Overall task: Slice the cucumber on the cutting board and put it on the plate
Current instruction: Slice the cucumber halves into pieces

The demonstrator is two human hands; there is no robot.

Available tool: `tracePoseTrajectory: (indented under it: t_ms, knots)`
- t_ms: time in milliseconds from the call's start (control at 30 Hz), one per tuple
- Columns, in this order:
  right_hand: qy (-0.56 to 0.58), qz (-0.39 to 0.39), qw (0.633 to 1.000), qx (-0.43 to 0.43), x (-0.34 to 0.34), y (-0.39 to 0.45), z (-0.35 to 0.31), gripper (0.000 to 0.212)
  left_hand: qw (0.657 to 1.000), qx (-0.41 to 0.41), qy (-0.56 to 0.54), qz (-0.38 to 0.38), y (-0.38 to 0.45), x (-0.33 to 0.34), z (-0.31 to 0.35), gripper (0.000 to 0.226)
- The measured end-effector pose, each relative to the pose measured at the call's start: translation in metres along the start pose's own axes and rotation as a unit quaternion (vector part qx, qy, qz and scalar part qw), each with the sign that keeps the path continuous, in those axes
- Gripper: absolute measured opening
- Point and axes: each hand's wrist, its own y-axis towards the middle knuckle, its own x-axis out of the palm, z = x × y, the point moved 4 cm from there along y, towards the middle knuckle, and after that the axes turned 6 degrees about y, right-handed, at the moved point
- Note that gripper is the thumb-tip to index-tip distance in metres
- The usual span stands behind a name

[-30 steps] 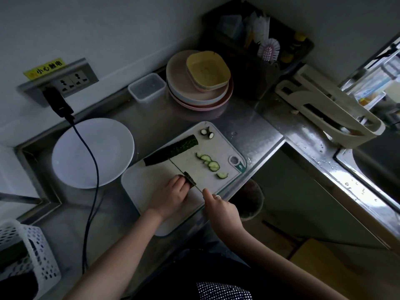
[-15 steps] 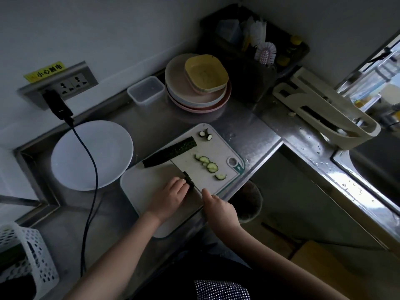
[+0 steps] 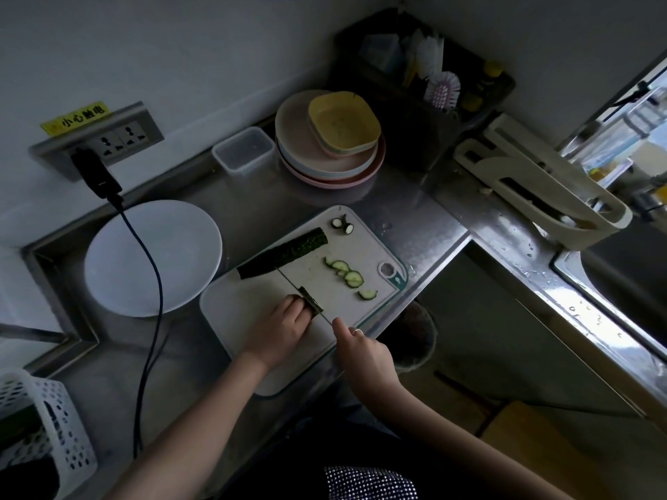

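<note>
1. White plastic cutting board [image 3: 252, 312] lies on the steel bench [image 3: 415, 225].
2. The left hand [image 3: 279, 328] curls its fingers over a short dark green cucumber piece [image 3: 311, 301] near the board's middle.
3. The right hand [image 3: 362, 350] grips a thin knife [image 3: 292, 283], its blade just right of that piece.
4. A longer dark cucumber length [image 3: 283, 258] lies farther back; pale green slices [image 3: 348, 276] sit to the right.
5. The round white plate [image 3: 153, 258] rests left of the board.
</note>
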Motion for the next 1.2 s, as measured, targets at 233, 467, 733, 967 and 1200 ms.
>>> tracePoseTrajectory:
  t_ms: [233, 467, 733, 967, 1200]
  knots:
    - [-0.009, -0.005, 1.000, 0.015, 0.008, 0.004, 0.007, 0.030, 0.998, 0.006, -0.029, 0.049, 0.002, -0.009, 0.005, 0.022]
    - [-0.010, 0.002, 1.000, 0.007, 0.003, 0.003, 0.005, 0.029, 0.998, 0.013, -0.018, 0.051, 0.002, -0.008, 0.005, 0.025]
    - [-0.004, 0.003, 1.000, -0.014, -0.008, -0.010, 0.002, 0.021, 1.000, -0.008, 0.014, 0.002, -0.003, -0.001, 0.001, 0.029]
    - [-0.005, 0.002, 1.000, -0.012, -0.008, -0.011, 0.001, 0.019, 1.000, -0.005, 0.022, 0.005, -0.004, -0.002, 0.003, 0.031]
    - [0.000, -0.008, 1.000, 0.003, -0.002, -0.005, 0.004, 0.026, 1.000, -0.008, 0.006, 0.028, -0.002, -0.006, 0.004, 0.020]
